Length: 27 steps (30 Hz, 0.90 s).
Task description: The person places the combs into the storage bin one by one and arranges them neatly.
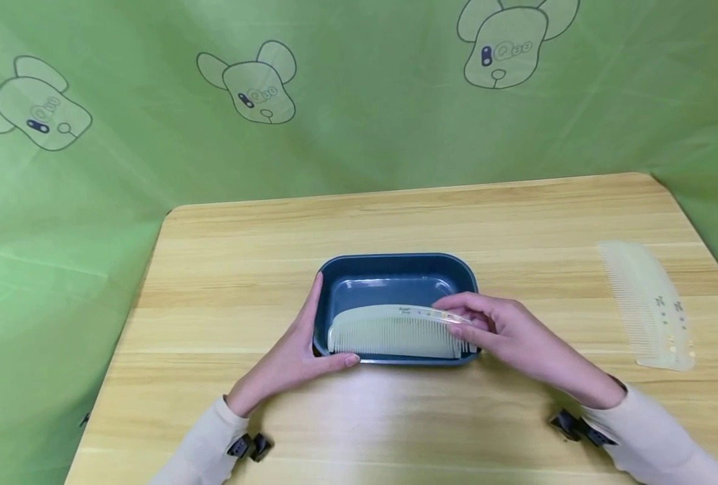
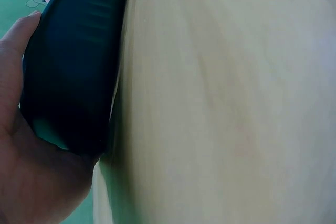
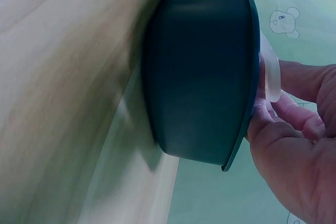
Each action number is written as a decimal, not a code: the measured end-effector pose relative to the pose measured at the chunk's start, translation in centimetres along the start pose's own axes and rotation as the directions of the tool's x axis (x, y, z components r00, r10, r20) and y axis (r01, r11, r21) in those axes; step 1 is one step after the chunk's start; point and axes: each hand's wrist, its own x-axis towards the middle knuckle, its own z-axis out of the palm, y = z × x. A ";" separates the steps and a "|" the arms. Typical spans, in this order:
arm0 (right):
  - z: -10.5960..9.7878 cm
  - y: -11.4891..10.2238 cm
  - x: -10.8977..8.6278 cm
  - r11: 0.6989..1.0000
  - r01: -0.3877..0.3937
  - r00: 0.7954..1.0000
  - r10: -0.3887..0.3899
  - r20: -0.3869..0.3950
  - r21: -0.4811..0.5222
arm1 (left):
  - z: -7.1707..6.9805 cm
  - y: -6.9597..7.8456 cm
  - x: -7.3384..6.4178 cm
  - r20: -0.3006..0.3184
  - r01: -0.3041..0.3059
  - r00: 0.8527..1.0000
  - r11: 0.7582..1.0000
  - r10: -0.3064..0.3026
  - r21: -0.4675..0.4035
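A dark blue rectangular tray (image 1: 395,263) stands on the table. My left hand (image 1: 298,350) rests against its near left corner, the thumb along the near rim and a straight finger along the left side. My right hand (image 1: 492,330) pinches the right end of a pale, translucent comb (image 1: 389,330) between thumb and fingers. This comb lies lengthwise over the near half of the tray, teeth toward me. Another toothed edge shows at its right end; whether that is a second comb, I cannot tell. In the right wrist view, the pale comb end (image 3: 272,74) sticks up past the rim.
Overlapping pale combs (image 1: 650,310) lie at the right of the wooden table (image 1: 395,424), apart from the tray. A green curtain (image 1: 359,148) with printed animal heads hangs behind and at the sides. Small black devices sit at both wrists.
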 end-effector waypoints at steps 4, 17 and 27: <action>0.1 -0.2 0.1 0.999 -0.021 1.000 0.021 0.005 -0.030 | 0.0 0.0 0.1 0.003 -0.004 1.000 1.000 0.004 -0.004; 0.7 -0.6 0.5 0.986 0.017 1.000 -0.016 0.004 -0.163 | -0.2 0.2 0.1 -0.004 -0.004 1.000 1.000 0.004 -0.003; 1.1 -0.5 0.6 0.956 0.089 0.996 -0.089 0.013 -0.280 | 0.0 0.1 0.0 -0.006 -0.001 1.000 1.000 0.001 -0.006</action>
